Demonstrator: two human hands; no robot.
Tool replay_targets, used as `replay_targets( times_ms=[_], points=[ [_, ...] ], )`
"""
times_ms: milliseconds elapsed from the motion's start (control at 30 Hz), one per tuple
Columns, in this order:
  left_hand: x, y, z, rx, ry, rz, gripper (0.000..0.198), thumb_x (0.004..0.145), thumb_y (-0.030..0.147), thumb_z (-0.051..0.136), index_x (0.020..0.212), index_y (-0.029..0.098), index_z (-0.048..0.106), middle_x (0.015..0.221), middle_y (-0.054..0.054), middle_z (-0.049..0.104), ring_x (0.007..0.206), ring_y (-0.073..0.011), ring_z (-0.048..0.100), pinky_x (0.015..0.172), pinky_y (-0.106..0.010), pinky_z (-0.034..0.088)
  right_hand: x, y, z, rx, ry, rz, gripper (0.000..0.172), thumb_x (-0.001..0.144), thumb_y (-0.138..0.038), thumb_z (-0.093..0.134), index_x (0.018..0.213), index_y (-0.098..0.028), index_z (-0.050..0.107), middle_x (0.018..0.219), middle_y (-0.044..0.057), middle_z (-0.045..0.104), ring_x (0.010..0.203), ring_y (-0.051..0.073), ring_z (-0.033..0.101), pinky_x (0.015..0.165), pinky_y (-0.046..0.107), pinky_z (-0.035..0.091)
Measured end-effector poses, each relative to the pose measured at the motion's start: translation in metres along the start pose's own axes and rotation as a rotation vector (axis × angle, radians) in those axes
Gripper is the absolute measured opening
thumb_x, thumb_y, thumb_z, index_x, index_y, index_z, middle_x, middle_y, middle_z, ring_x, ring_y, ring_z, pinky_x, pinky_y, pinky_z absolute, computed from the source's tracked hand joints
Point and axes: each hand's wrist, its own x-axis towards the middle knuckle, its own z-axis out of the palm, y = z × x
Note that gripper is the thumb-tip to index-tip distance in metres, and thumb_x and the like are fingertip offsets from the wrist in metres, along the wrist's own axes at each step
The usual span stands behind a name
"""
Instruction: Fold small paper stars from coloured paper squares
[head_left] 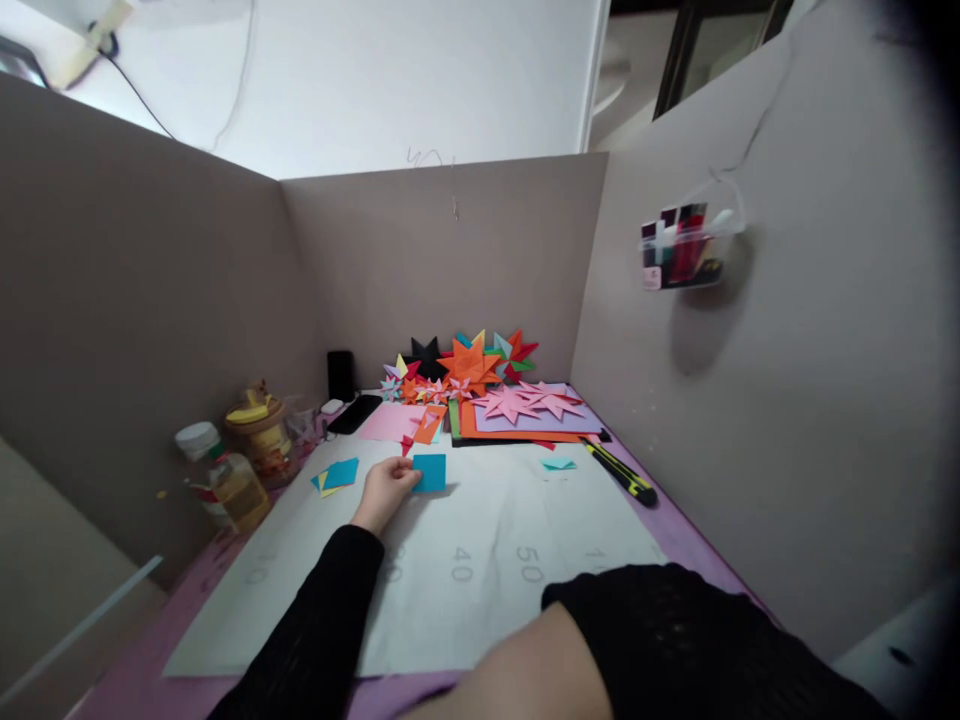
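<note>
My left hand [388, 488] pinches a small square of blue paper [430, 473] by its left edge, just above the white mat [480, 620]. A few more small paper squares [342, 473], blue and yellow, lie in a pile to the left of that hand. Close to the camera, my right hand [525, 672] is partly visible at the bottom edge; its fingers are out of the picture. A folded light-green paper piece [558, 464] rests on the mat toward the right.
Paper stars [471, 362] stand at the back behind pink stars [507, 402] and coloured sheets [536, 420]. A yellow-black cutter knife [621, 473] lies at right. Bottles [238, 490], a tub [260, 430] and phones [355, 414] line the left. Grey panels [450, 260] enclose the table.
</note>
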Motion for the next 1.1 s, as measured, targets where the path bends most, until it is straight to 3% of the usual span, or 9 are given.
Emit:
replay_targets(
  times_ms=[67,133,167,267,333,433,567,900,1100],
  points=[
    [0.0,0.003,-0.003,-0.031,0.016,-0.015,0.03,0.056,0.034,0.069,0.074,0.012,0.061,0.052,0.003,0.057,0.046,-0.0099,0.05,0.046,-0.02,0.035,-0.003,0.005,0.016,-0.014,-0.137,-0.038,0.032,0.067,-0.036,0.048,0.094,-0.048,0.06,0.103,-0.009,0.063,0.098,0.015,0.058,0.07,0.029,0.048],
    [0.0,0.005,-0.005,-0.067,0.028,-0.023,0.032,0.052,0.033,0.072,0.073,0.011,0.061,0.052,0.002,0.058,0.048,-0.0106,0.051,0.048,-0.02,0.037,0.005,0.017,0.013,-0.028,-0.124,-0.062,0.029,0.069,-0.028,0.048,0.092,-0.034,0.064,0.099,-0.001,0.065,0.096,0.016,0.058,0.078,0.03,0.046],
    [0.001,0.006,-0.005,-0.086,0.028,-0.028,0.033,0.051,0.032,0.073,0.073,0.011,0.061,0.052,0.002,0.058,0.048,-0.0109,0.052,0.049,-0.021,0.037,0.012,0.026,0.007,-0.051,-0.054,-0.068,0.027,0.072,-0.024,0.045,0.09,-0.029,0.064,0.095,0.002,0.065,0.093,0.016,0.058,0.08,0.032,0.045],
    [0.0,0.007,-0.003,-0.129,0.023,-0.037,0.034,0.052,0.032,0.073,0.075,0.01,0.061,0.054,0.001,0.059,0.049,-0.0111,0.053,0.051,-0.021,0.039,0.029,0.061,-0.017,-0.114,0.462,0.086,0.023,0.075,-0.023,0.045,0.095,-0.02,0.057,0.095,0.006,0.061,0.087,0.017,0.056,0.078,0.033,0.044],
    [-0.001,0.005,0.0,-0.14,0.022,-0.032,0.034,0.054,0.032,0.073,0.076,0.01,0.061,0.055,0.001,0.06,0.049,-0.0105,0.053,0.051,-0.021,0.039,0.033,0.085,-0.025,-0.091,0.581,0.198,0.028,0.07,-0.025,0.055,0.097,-0.018,0.053,0.093,0.006,0.058,0.078,0.017,0.055,0.071,0.031,0.045],
    [-0.001,0.0,0.004,-0.16,0.004,-0.03,0.033,0.054,0.031,0.074,0.076,0.011,0.06,0.055,0.002,0.06,0.049,-0.0095,0.053,0.05,-0.019,0.038,0.03,0.106,-0.026,0.014,0.482,0.269,0.018,0.072,-0.029,0.055,0.086,-0.017,0.053,0.077,0.002,0.056,0.069,0.015,0.052,0.065,0.027,0.043],
    [0.0,-0.009,0.006,-0.159,-0.021,-0.02,0.031,0.055,0.031,0.074,0.074,0.012,0.058,0.053,0.003,0.058,0.047,-0.0089,0.052,0.047,-0.018,0.036,0.025,0.107,-0.024,-0.047,0.425,0.241,0.015,0.072,-0.029,0.055,0.066,-0.018,0.05,0.062,-0.003,0.049,0.061,0.013,0.047,0.06,0.025,0.039],
    [0.002,-0.01,0.005,0.126,-0.055,0.241,0.017,0.068,0.024,0.061,0.079,0.014,0.069,0.069,-0.005,0.067,0.065,-0.0148,0.059,0.063,-0.024,0.044,0.02,0.105,-0.038,-0.385,0.466,-0.108,0.011,0.075,-0.012,0.052,0.069,-0.019,0.058,0.072,0.003,0.057,0.076,0.018,0.051,0.07,0.03,0.04],
    [0.0,-0.007,0.008,0.04,-0.06,0.234,0.02,0.068,0.026,0.061,0.083,0.013,0.066,0.07,-0.004,0.065,0.064,-0.0142,0.058,0.061,-0.024,0.044,0.02,0.101,-0.036,-0.338,0.434,-0.068,0.008,0.075,-0.019,0.054,0.069,-0.019,0.06,0.07,0.003,0.058,0.072,0.017,0.052,0.065,0.028,0.041]
  ],
)
